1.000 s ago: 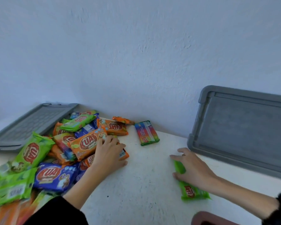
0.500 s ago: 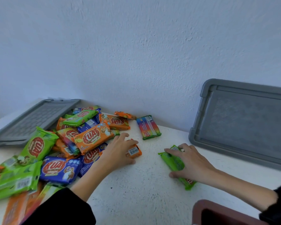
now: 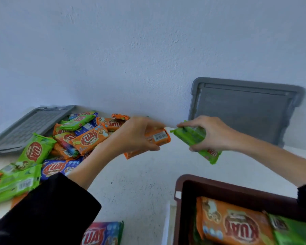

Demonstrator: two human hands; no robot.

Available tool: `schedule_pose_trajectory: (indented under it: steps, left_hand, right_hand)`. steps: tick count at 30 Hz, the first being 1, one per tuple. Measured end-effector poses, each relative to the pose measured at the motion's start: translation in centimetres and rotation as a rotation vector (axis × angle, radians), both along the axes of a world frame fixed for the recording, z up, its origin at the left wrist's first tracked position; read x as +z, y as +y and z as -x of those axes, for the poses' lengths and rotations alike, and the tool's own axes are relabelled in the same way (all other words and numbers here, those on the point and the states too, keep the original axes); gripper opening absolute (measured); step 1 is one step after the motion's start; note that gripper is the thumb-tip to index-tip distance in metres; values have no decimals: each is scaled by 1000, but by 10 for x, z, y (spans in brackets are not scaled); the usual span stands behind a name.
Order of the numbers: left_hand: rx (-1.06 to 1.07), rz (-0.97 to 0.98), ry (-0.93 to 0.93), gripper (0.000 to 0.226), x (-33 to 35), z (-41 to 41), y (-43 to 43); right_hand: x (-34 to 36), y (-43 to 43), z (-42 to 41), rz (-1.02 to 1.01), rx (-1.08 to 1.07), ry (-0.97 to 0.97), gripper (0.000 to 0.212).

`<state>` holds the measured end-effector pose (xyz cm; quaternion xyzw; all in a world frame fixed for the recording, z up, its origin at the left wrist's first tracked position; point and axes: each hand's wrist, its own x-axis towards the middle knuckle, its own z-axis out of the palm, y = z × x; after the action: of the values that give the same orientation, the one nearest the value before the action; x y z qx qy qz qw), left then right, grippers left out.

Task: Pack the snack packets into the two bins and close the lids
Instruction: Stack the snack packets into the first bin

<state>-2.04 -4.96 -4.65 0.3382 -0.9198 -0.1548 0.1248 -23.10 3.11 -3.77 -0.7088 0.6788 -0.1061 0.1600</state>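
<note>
- Head view, left hand (image 3: 136, 137): fingers and thumb curled round an orange packet (image 3: 160, 137), barcode side showing. Half a second ago this hand lay on the packet at the pile's edge; now the packet is raised off the table (image 3: 140, 184).
- Head view, right hand (image 3: 214, 133): fingers over the top and thumb under a green packet (image 3: 193, 137). This packet was earlier pressed flat on the table and is now lifted, its near end drooping.
- The two packets: held almost end to end, close but apart, above the table and beyond the bin.
- Bin (image 3: 219, 183): brown, open, at lower right, near the person. It already holds an orange packet and green ones. The second bin is not seen.
- Pile (image 3: 64, 144): many packets unpacked at left; one multicoloured packet (image 3: 102, 234) lies apart at the bottom edge.
- Lids: one grey lid (image 3: 30, 124) flat behind the pile, the other (image 3: 245, 112) leaning on the wall; neither is fitted.
- Judgement: both pick-ups are done, and carrying the packets to the bin seems next. Packing is far from finished, and lid-closing is not begun.
</note>
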Motion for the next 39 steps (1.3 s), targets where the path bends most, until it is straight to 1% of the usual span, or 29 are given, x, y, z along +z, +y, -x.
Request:
schedule_pose_trajectory:
  steps: [3,5,7,10,13,17,22,27,30,32,35,39]
  left_hand:
    - [-124,23,20,70,32,13,35]
    - [-209,39,12,69,47,19,62]
    - [-287,30,0,67,54,23,88]
    - [-410,14,-8,69,51,28,130]
    - [-495,-20,-47,69,38,33,164]
    - [-600,-59,-169,71,16,44,199]
    - [-607,-6,-317,72,-23,62,226]
    - [-548,87,-491,76,-45,67,229]
    - [-532,160,-562,76,-46,66,233]
    - [-539,194,-558,71,-47,67,233]
    - [-580,210,-547,62,-46,68,230]
    - [-628,201,-563,59,-49,70,228]
  right_hand:
    - [28,48,9,30,32,16,70]
    - [39,84,12,24,52,17,69]
    - [44,116,14,16,68,-32,70]
    - [44,166,17,7,87,-55,72]
    - [34,205,18,-17,99,-25,72]
    - [10,242,21,-95,113,15,69]
    - [-17,264,24,-206,172,83,69]
    - [-43,269,18,-237,216,261,74]
    - [-50,266,17,-242,197,308,80]
    - [-51,265,16,-265,191,331,82]
    - [-51,264,15,-268,192,359,75]
    - [-52,262,14,-215,189,370,59]
